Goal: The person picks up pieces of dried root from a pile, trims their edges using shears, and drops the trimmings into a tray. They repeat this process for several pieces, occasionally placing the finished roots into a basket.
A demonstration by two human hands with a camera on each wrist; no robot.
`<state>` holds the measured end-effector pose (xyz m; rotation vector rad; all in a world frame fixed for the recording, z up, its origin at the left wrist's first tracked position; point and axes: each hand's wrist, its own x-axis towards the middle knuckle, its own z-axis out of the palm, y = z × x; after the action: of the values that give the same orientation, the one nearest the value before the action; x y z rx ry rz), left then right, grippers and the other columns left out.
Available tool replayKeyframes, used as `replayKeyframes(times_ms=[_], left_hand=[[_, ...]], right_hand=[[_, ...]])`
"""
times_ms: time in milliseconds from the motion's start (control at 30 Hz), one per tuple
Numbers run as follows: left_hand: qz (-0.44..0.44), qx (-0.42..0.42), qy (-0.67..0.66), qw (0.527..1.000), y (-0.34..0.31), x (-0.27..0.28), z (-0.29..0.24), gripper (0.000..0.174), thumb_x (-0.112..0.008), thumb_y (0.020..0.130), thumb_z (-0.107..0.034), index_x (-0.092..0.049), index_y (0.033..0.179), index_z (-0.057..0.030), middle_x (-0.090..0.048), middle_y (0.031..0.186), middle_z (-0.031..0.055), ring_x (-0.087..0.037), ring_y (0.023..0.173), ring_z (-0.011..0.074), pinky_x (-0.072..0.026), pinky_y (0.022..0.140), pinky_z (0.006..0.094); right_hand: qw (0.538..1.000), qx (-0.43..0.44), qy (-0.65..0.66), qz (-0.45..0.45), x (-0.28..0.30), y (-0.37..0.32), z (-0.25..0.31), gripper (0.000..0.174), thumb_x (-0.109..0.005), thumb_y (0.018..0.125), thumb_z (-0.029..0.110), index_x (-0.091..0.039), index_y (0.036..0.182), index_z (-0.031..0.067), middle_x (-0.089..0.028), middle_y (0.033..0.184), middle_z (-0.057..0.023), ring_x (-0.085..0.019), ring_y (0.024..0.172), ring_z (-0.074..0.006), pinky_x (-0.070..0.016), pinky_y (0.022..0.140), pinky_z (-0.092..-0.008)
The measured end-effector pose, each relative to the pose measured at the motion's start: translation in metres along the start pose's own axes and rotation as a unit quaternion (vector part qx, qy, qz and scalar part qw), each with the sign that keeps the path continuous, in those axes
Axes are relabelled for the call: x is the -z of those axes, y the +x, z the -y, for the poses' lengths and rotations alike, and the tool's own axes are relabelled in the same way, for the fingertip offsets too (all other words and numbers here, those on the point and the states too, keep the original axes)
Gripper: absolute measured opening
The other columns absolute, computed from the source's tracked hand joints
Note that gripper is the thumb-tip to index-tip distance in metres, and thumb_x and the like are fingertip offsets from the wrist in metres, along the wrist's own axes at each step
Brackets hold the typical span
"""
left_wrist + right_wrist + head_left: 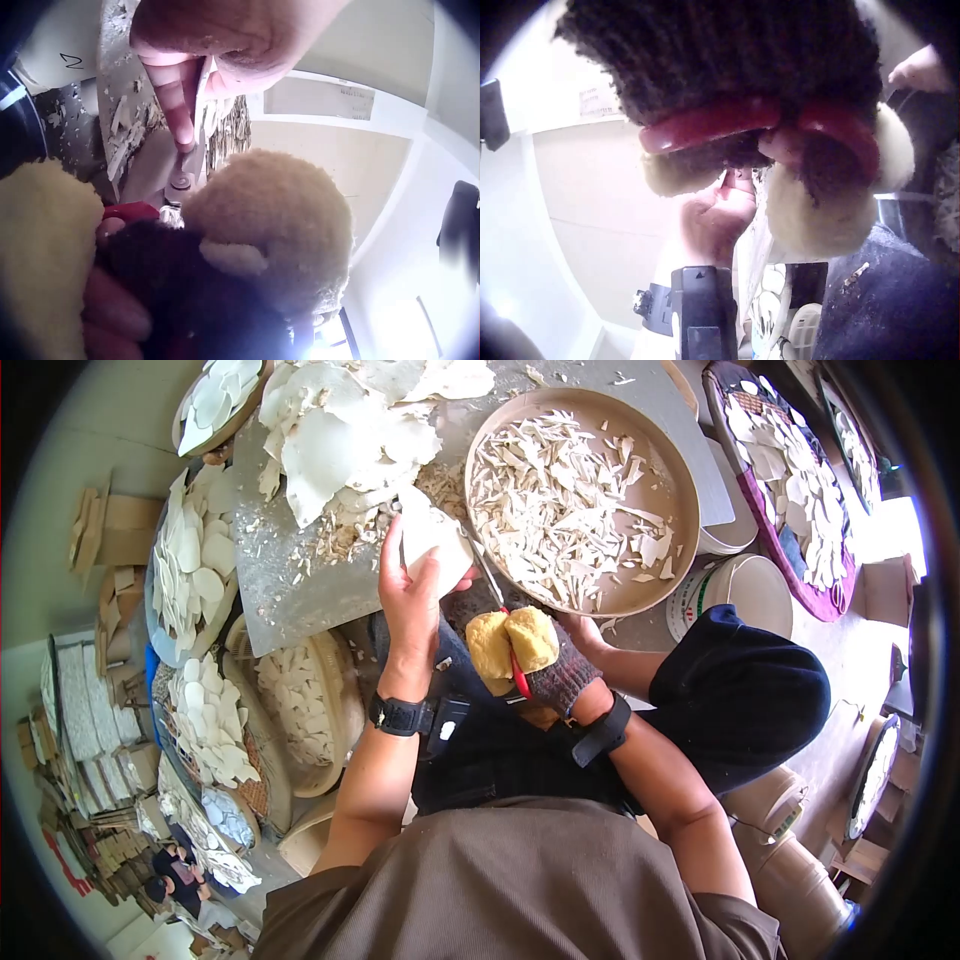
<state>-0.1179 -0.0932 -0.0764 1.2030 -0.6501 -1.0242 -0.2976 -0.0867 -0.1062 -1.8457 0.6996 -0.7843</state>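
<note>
My bare left hand pinches a flat white piece over the front edge of the metal table. In my right hand, which wears a dark knitted glove, is a pair of scissors with red handles. Yellow fuzzy padding is wrapped about the gloved fingers. The blades point away from me along the right edge of the white piece. In the left wrist view the scissors' pivot shows just below the left fingertips. The red handle loops around the gloved fingers in the right wrist view.
A round tan tray of white trimmings stands right of the scissors. Large white sheets are heaped on the metal table. Baskets of white pieces line the left; another basket and a bucket stand right.
</note>
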Motion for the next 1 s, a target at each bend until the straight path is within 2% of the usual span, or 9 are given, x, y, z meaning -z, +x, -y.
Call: replayKeyframes(times_ms=[100,233,333,433,567,700,800,933,1000], left_hand=[[0.013,-0.008,0.009,1.0,0.0,-0.003,-0.006,0.057,-0.049,0.084,0.001,-0.026,0.136,-0.0024,-0.054,0.11,0.0185,-0.064,0.076,0.0242,-0.058,0.057,0.0306],[0.047,0.01,0.031,0.998,-0.002,-0.007,-0.006,0.054,-0.052,0.085,-0.003,-0.031,0.135,-0.0036,-0.058,0.106,0.015,-0.065,0.075,0.0224,-0.0562,0.059,0.0302],[0.068,0.049,0.027,0.996,0.002,0.0,-0.005,0.054,-0.052,0.085,-0.002,-0.031,0.135,-0.0034,-0.058,0.106,0.015,-0.064,0.076,0.0217,-0.0564,0.06,0.0303],[0.022,0.024,0.029,0.999,0.003,-0.003,0.0,0.054,-0.052,0.084,-0.002,-0.032,0.135,-0.0025,-0.058,0.105,0.0148,-0.065,0.075,0.0218,-0.0562,0.06,0.0306],[0.071,0.036,0.03,0.996,0.004,-0.005,-0.005,0.052,-0.051,0.085,-0.003,-0.033,0.134,-0.0015,-0.058,0.106,0.0149,-0.065,0.075,0.0222,-0.0559,0.06,0.0302],[0.1,0.072,0.018,0.992,-0.001,-0.005,-0.009,0.049,-0.049,0.084,-0.001,-0.037,0.131,-0.0008,-0.059,0.104,0.0151,-0.065,0.073,0.0223,-0.0565,0.058,0.0292],[0.114,0.075,0.02,0.99,0.002,-0.005,-0.007,0.049,-0.048,0.083,-0.001,-0.037,0.131,-0.0008,-0.059,0.1,0.0144,-0.065,0.071,0.0221,-0.0561,0.058,0.0288],[0.131,0.084,0.035,0.987,0.004,-0.001,-0.009,0.05,-0.05,0.084,-0.004,-0.036,0.132,-0.0004,-0.06,0.101,0.0134,-0.065,0.073,0.0216,-0.0546,0.06,0.029],[0.155,0.1,0.041,0.982,0.004,0.002,-0.012,0.051,-0.05,0.084,-0.003,-0.036,0.133,0.0003,-0.059,0.104,0.0134,-0.065,0.079,0.0209,-0.0549,0.066,0.0293]], right_hand=[[0.997,0.025,-0.076,0.012,-0.005,-0.004,0.0,0.037,-0.067,0.067,0.029,-0.06,0.095,0.0071,-0.061,0.09,-0.0143,-0.059,0.085,-0.0334,-0.048,0.076,-0.0414],[0.99,-0.088,0.11,-0.002,0.014,0.001,0.013,0.037,-0.067,0.067,0.03,-0.059,0.096,0.0077,-0.062,0.091,-0.0141,-0.059,0.086,-0.0331,-0.0477,0.076,-0.0411],[0.991,-0.067,0.114,-0.008,0.014,0.0,0.016,0.036,-0.067,0.067,0.03,-0.06,0.095,0.0079,-0.062,0.091,-0.014,-0.059,0.086,-0.0332,-0.0475,0.076,-0.0409],[0.986,-0.119,0.116,-0.014,0.01,0.004,0.022,0.037,-0.065,0.07,0.029,-0.057,0.1,0.0078,-0.06,0.096,-0.0134,-0.057,0.091,-0.0314,-0.0456,0.08,-0.0395],[0.955,-0.261,0.109,0.093,0.022,0.012,0.038,0.043,-0.055,0.083,0.024,-0.045,0.121,0.0077,-0.053,0.118,-0.0111,-0.051,0.109,-0.0232,-0.0378,0.097,-0.0351],[0.962,-0.185,-0.017,0.201,0.026,0.007,0.021,0.041,-0.047,0.088,0.022,-0.042,0.126,0.0053,-0.052,0.122,-0.0123,-0.051,0.112,-0.0225,-0.0383,0.1,-0.0359],[0.971,-0.168,0.053,0.159,0.029,0.0,0.012,0.038,-0.035,0.093,0.022,-0.044,0.125,0.0039,-0.054,0.12,-0.0132,-0.053,0.11,-0.0223,-0.0403,0.098,-0.0362],[0.925,-0.303,0.206,0.105,0.026,0.009,0.036,0.037,-0.032,0.095,0.022,-0.045,0.124,0.0037,-0.054,0.121,-0.0146,-0.054,0.11,-0.0244,-0.0418,0.097,-0.0388],[0.908,-0.257,0.309,0.117,0.027,0.001,0.009,0.037,-0.032,0.095,0.022,-0.045,0.124,0.0037,-0.054,0.121,-0.0147,-0.054,0.11,-0.0249,-0.0414,0.097,-0.0392]])
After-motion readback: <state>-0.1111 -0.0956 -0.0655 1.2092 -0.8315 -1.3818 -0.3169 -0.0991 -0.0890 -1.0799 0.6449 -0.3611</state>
